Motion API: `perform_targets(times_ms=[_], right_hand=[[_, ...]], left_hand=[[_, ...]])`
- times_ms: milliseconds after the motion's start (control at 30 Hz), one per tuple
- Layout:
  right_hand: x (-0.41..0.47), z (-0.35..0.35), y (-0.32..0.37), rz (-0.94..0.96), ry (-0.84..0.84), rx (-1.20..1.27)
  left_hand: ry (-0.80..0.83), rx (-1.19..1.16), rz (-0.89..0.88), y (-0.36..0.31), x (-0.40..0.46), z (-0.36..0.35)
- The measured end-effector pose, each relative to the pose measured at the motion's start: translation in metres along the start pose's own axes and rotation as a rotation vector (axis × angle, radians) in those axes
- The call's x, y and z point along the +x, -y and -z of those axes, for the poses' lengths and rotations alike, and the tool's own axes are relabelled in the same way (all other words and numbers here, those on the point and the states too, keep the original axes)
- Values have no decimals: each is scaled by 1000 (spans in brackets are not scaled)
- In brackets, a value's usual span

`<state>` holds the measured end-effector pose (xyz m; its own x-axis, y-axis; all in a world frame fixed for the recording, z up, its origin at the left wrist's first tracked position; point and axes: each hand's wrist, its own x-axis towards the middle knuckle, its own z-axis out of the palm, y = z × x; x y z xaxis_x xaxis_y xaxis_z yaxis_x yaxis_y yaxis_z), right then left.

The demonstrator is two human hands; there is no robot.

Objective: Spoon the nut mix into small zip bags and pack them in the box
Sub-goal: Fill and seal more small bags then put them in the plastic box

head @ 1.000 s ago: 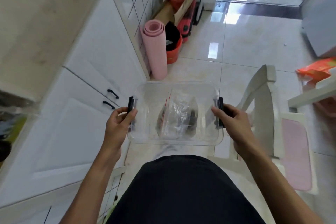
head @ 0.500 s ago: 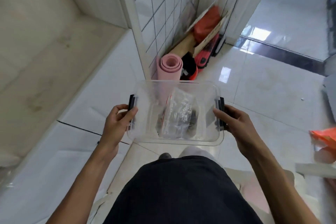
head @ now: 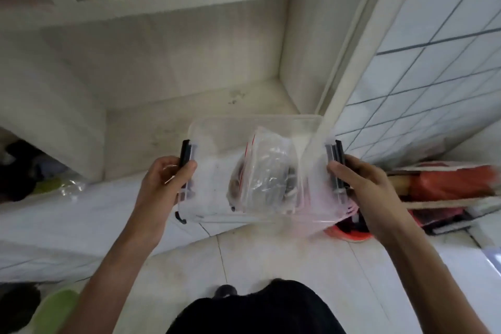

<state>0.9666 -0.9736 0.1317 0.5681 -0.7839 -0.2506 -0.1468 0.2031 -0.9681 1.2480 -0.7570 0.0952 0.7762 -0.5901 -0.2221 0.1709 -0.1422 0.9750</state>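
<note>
Item: clear lidded box (head: 217, 198), carried at chest height. We grasp it at both ends — left hand (head: 162, 184) curled round the black latch at 9 o'clock, right hand (head: 360, 190) round the latch at 3 o'clock. Contents: filled zip bags (head: 265, 176) of nut mix, standing at centre; we cannot count them. We judge the spooning and packing done, with only stowing left. Room: an open shelf recess (head: 189, 106) lies at 12 o'clock; its white upright (head: 352, 62) stands near the box's 2 o'clock corner — the tight edge.
</note>
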Motion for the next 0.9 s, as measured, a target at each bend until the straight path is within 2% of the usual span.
perform_targets(times_ms=[200, 467, 633, 767, 900], right_hand=[[83, -16, 54, 52, 180, -35], [177, -78, 87, 87, 182, -41], [213, -106, 84, 79, 118, -127], [227, -119, 71, 49, 105, -219], [236, -122, 71, 127, 129, -325]], left_hand=[[-165, -71, -56, -40, 6, 4], [-301, -72, -52, -86, 63, 17], [-214, -66, 31, -89, 113, 20], [-246, -97, 119, -71, 133, 16], [-269, -78, 114, -60, 142, 17]])
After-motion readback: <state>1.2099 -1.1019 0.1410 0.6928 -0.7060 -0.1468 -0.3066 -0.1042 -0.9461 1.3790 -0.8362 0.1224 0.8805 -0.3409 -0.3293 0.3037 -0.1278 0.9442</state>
